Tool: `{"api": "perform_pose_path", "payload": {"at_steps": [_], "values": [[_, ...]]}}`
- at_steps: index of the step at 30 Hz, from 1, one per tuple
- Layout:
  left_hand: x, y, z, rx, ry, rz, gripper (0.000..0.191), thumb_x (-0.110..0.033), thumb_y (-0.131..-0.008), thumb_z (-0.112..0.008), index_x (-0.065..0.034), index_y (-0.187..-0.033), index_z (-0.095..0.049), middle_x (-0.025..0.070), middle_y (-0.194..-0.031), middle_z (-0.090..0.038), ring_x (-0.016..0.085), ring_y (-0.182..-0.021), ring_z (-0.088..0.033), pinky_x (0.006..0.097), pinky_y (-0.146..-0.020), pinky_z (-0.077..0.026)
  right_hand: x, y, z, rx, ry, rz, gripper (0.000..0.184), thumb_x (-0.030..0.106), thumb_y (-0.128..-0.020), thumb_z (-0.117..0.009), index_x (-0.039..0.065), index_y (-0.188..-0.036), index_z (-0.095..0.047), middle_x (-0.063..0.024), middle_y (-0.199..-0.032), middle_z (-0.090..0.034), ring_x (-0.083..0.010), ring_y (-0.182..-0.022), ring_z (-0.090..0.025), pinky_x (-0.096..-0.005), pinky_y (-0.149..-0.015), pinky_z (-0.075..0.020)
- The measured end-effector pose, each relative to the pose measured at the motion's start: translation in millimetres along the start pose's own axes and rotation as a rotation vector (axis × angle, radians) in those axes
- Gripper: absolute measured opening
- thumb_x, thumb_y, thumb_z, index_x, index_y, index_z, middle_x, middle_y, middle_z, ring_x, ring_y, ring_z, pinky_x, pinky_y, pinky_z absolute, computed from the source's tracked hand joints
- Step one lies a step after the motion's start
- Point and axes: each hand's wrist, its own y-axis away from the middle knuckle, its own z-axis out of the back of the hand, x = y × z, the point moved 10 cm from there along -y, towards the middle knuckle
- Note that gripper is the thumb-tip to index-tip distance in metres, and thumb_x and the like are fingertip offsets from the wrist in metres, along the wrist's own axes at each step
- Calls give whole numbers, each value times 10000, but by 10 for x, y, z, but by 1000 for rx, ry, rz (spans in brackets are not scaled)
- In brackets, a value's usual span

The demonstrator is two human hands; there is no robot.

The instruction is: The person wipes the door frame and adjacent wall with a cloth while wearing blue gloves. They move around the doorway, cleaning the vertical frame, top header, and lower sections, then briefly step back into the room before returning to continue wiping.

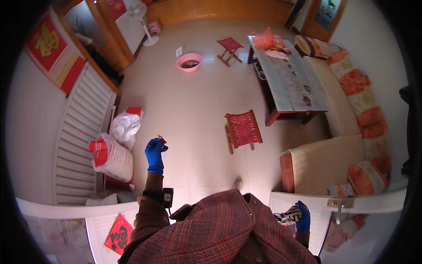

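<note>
My left hand (154, 156), in a blue glove, is raised over the tiled floor at left of centre. Its fingers pinch a small red wrapper-like scrap (161, 139), too small to make out fully. At the lower right, my right hand (303, 216), also gloved in blue, grips a crumpled black-and-white striped cloth (289, 215). That hand is in front of a white door leaf (316, 211) with a metal handle (339, 213). The sleeve and front of my plaid jacket (211, 227) fill the bottom of the view.
Ahead stand two red folding stools (244, 128) and a pink basin (189, 62) holding dark liquid. A long coffee table (293, 77) bears plastic bags, beside a sofa (326, 161). Filled sacks (113, 158) lean near a radiator (80, 138). A partly hidden person (99, 59) is at the left doorway.
</note>
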Motion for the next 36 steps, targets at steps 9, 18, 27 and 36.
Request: {"api": "perform_pose_path", "payload": {"at_steps": [9,18,27,36], "values": [[-602,229,857,-383,-38,-141,82,-68,-855,-619,-49,-921,-664,54,-805,-657,136,-617,-583,276,-593,-507,915,-1402,-2258,594,-184,-129,418,180,-923,-460,-30,-1284,-468,-150,-1201,-573,-243,-1093,-557,-342,-970,-425],[-582,362,1019,-534,-72,-121,64,-27,-835,-599,-42,-870,-652,51,-759,-642,143,-575,-570,272,-589,-483,252,-1506,-3373,889,-141,-698,443,204,-981,-378,-27,-1360,-388,-159,-1294,-522,-236,-1172,-523,-342,-1016,-422],[-488,-889,1348,-533,19,-109,47,-23,-829,-607,-38,-860,-639,46,-731,-615,147,-577,-581,274,-598,-499,-68,-1833,-4132,853,530,-546,301,196,-977,-401,11,-1198,-486,-102,-1102,-560,-196,-950,-551,-310,-832,-453],[-383,-2389,1750,-429,-26,-38,50,-53,-834,-615,-37,-877,-633,49,-744,-622,143,-583,-589,274,-594,-507,-304,-2608,-5115,485,44,-680,288,215,-982,-374,30,-1045,-584,-99,-933,-651,-210,-806,-642,-337,-717,-532]]}}
